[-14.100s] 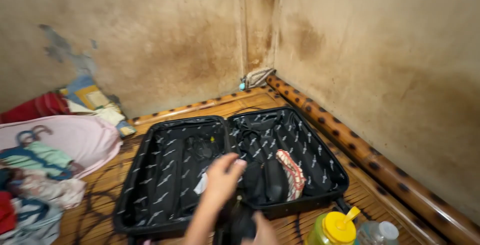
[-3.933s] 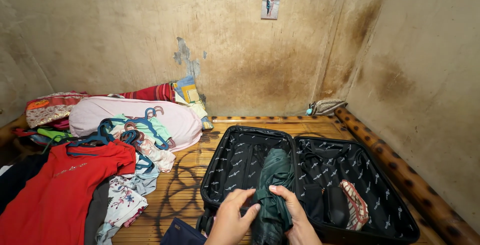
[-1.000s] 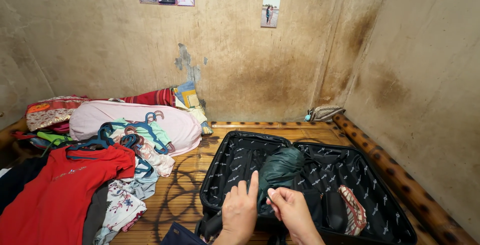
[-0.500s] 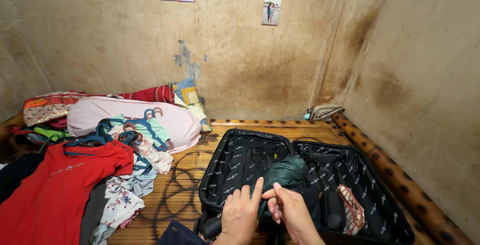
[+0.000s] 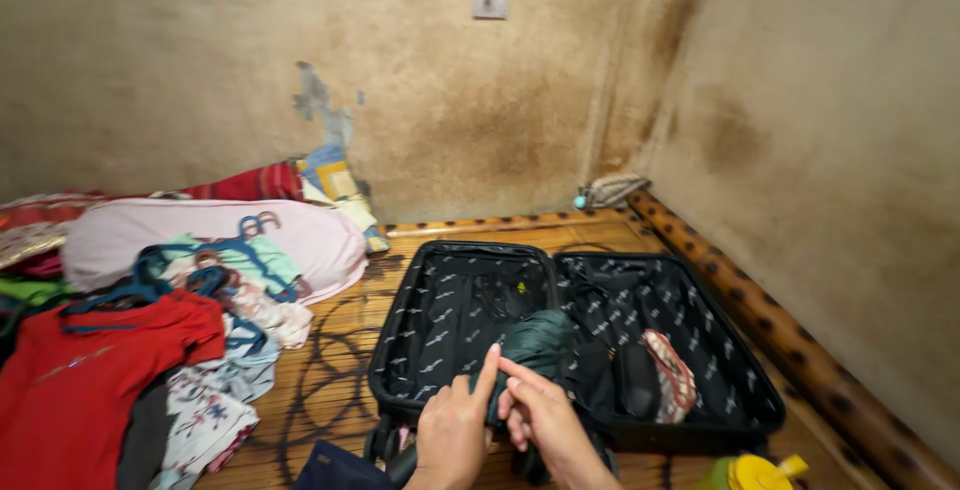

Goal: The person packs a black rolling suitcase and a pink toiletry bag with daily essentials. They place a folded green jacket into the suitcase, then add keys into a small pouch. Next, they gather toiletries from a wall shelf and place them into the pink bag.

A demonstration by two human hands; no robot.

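An open black suitcase (image 5: 440, 330) with a patterned lining lies flat on the wooden floor. A rolled dark green garment (image 5: 540, 342) rests over its middle hinge. My left hand (image 5: 455, 430) presses on the near end of the roll with fingers stretched. My right hand (image 5: 545, 420) grips the same roll from the right side. A dark rolled item (image 5: 630, 380) and a red and white patterned pouch (image 5: 670, 375) lie in the right half of the case.
A red shirt (image 5: 90, 370), patterned clothes with blue hangers (image 5: 215, 270) and a pink pillow (image 5: 200, 235) are spread on the left. A yellow bottle cap (image 5: 755, 472) shows at the bottom right. Stained walls meet behind the suitcase.
The green garment has come down from upright in my hands to lying in the suitcase. Both hands have followed it lower and closer to the case's near rim.
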